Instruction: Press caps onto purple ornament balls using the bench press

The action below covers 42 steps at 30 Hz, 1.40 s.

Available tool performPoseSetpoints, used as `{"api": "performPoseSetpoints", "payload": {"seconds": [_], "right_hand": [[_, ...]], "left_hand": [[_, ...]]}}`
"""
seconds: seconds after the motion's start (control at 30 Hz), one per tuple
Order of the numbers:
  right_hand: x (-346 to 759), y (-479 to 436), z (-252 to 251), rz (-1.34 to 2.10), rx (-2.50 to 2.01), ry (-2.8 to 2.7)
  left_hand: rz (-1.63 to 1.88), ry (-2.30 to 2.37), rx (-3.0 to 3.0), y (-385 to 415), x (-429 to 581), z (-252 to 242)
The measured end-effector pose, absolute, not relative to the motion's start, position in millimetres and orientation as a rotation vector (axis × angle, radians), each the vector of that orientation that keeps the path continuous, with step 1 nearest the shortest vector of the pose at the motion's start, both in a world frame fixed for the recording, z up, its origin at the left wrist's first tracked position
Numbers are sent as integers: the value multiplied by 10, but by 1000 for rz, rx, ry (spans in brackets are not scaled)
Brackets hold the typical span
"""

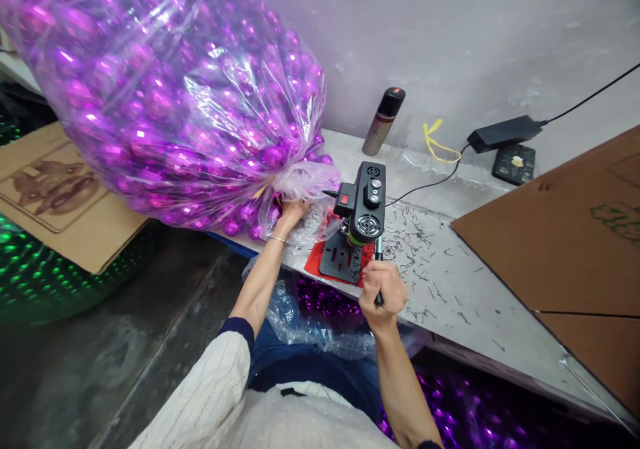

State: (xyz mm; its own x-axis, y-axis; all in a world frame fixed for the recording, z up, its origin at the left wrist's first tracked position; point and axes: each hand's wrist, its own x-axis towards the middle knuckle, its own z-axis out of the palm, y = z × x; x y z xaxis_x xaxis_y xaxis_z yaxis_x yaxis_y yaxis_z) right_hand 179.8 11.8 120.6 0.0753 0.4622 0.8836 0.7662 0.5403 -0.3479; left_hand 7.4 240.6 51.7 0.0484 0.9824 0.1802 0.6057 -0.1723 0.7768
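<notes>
A large clear plastic bag (pixel 200 102) full of shiny purple balls fills the upper left, its neck gathered beside a black device. My left hand (pixel 295 212) is at the gathered plastic, its fingers partly hidden by the film. Wrapped round a black handle is my right hand (pixel 384 290), just below and right of the device. The black device (pixel 367 202), with round vents and a red switch, stands on a slotted metal base plate (pixel 339 259) over red material (pixel 314 262). A yellow tie (pixel 265 186) shows at the bag's neck.
Black snippets litter the white table (pixel 450 282). Behind stand a spray can (pixel 383 122), a yellow ribbon (pixel 443 146), a black power adapter (pixel 505 133) and a dark box (pixel 514 164). Cardboard (pixel 565 236) leans at right; another cardboard piece (pixel 65 196) lies over green balls at left.
</notes>
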Motion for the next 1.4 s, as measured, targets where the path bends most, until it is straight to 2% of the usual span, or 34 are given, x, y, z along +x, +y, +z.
{"api": "performPoseSetpoints", "payload": {"seconds": [0.13, 0.27, 0.37, 0.63, 0.93, 1.2, 1.4], "right_hand": [[1811, 119, 1213, -311, -1072, -1578], [1821, 133, 1260, -321, -1092, -1562], [1838, 163, 1318, -336, -1108, -1545], [1891, 226, 1430, -393, -1104, -1557], [1896, 197, 1431, -425, -1094, -1606], [1895, 163, 1403, -398, -1101, -1604], [1893, 136, 1185, -372, -1100, -1624]], "left_hand": [[989, 1516, 1539, 2117, -39, 593], [995, 1118, 1055, 1571, -188, 635], [965, 946, 983, 1192, -170, 606], [996, 1098, 1291, 799, 338, 289], [993, 1195, 1968, 859, 456, 278], [1075, 1205, 2013, 806, 591, 66], [1122, 1216, 1994, 781, 584, -32]]}}
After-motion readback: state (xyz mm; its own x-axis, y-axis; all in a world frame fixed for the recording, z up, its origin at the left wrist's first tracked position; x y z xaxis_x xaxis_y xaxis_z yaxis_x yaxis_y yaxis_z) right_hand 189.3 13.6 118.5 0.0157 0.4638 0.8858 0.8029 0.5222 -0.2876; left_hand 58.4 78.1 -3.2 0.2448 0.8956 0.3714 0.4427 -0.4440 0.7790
